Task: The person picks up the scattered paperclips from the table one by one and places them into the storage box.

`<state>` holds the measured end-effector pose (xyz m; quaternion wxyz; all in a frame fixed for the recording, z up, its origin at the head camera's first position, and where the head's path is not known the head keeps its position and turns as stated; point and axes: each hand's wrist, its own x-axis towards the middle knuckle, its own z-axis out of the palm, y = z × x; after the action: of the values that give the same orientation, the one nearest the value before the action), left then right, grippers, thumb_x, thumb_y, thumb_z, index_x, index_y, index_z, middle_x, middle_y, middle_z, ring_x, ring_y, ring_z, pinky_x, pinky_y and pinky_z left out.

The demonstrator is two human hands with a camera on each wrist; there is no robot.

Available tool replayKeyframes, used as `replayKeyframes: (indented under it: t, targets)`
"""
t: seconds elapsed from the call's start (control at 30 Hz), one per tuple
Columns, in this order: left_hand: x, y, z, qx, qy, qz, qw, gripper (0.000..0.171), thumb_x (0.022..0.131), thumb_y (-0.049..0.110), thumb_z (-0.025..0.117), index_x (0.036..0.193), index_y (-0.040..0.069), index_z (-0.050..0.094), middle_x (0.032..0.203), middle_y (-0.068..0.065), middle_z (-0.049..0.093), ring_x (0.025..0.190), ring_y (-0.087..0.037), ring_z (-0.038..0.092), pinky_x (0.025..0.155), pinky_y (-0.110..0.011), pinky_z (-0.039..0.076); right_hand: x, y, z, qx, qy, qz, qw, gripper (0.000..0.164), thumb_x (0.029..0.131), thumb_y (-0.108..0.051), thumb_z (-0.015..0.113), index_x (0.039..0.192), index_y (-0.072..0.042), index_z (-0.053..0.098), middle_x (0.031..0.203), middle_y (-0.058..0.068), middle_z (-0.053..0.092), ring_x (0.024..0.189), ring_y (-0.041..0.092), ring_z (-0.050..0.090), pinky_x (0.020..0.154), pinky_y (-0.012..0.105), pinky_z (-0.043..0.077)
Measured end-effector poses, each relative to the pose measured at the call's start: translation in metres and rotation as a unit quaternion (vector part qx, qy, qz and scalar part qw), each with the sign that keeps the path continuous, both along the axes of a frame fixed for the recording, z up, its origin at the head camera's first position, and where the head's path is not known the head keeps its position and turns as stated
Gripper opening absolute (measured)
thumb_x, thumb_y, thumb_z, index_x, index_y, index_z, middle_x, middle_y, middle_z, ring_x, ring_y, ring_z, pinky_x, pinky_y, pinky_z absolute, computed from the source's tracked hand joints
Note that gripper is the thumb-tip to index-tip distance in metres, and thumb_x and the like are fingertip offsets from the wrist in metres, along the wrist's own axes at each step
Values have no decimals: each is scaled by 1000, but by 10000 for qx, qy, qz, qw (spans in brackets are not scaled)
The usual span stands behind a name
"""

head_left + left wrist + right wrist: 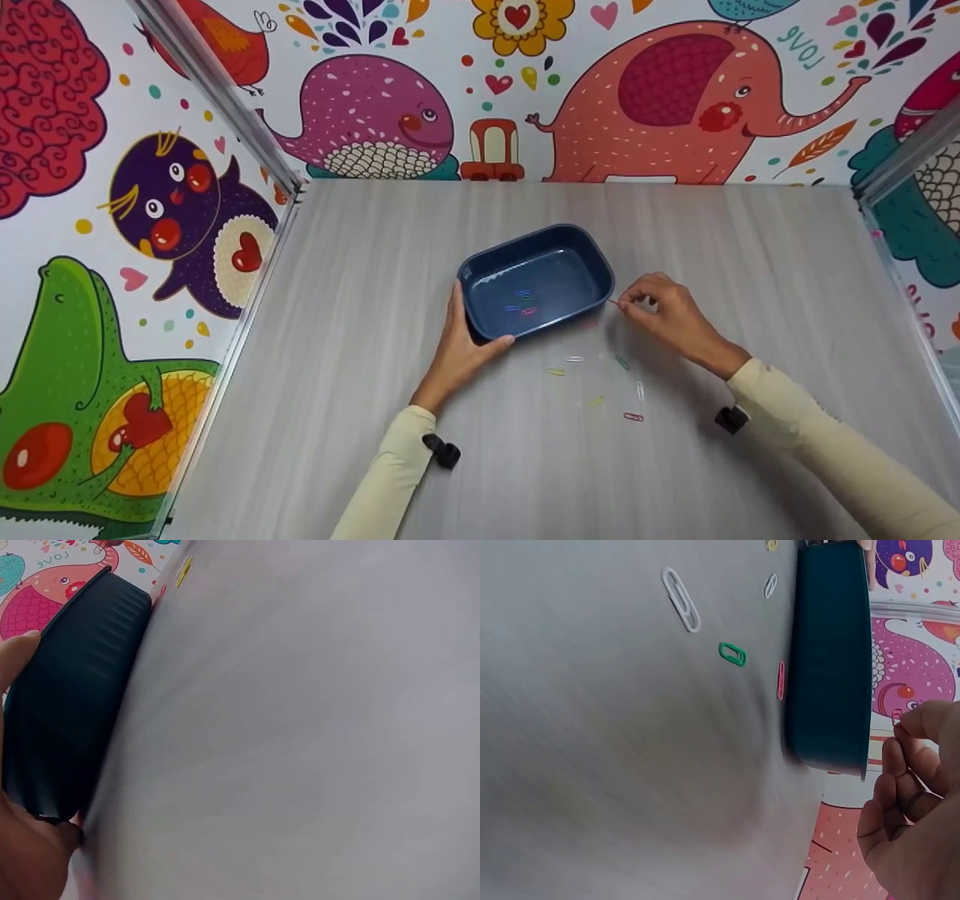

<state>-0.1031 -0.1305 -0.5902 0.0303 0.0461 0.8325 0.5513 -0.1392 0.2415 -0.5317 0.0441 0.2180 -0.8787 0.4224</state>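
A dark blue rectangular tray (pixel 566 274) stands on the table with several paper clips on its floor, among them a blue paper clip (pixel 523 292) and a red paper clip (pixel 529 310). My left hand (pixel 454 352) grips the tray's near left corner, thumb at the near rim and fingers along the left end. Just off the right end of the tray, my right hand (pixel 671 315) pinches a reddish paper clip (pixel 896 717) between thumb and forefinger. Close to the tray's near side lies a pink paper clip (pixel 781 680).
Several loose clips lie on the table (pixel 337 337) in front of the tray: a white clip (pixel 574 358), a yellow clip (pixel 556 372), a green clip (pixel 622 362) and a red clip (pixel 633 417) among them. Cartoon-printed walls (pixel 502 90) stand behind and at both sides.
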Motion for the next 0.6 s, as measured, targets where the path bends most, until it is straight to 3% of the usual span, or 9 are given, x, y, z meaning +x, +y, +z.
replayKeyframes:
  t: [0.4, 0.6]
  targets:
    - [0, 0, -1, 87, 46, -38, 9999, 138, 88, 53, 91, 178, 13, -6, 185, -14, -1, 169, -31, 7, 134, -56, 15, -19, -16, 8, 191, -187, 334, 9991, 6, 98, 2, 80, 100, -3, 82, 97, 5, 74, 100, 33, 65, 86, 50, 52]
    - [0, 0, -1, 50, 64, -32, 10000, 138, 87, 53, 91, 178, 14, -6, 185, -13, 0, 169, -31, 7, 134, -56, 15, -25, -24, 12, 311, -177, 519, 9980, 5, 99, -1, 81, 101, -5, 83, 98, 3, 74, 101, 30, 63, 85, 35, 48]
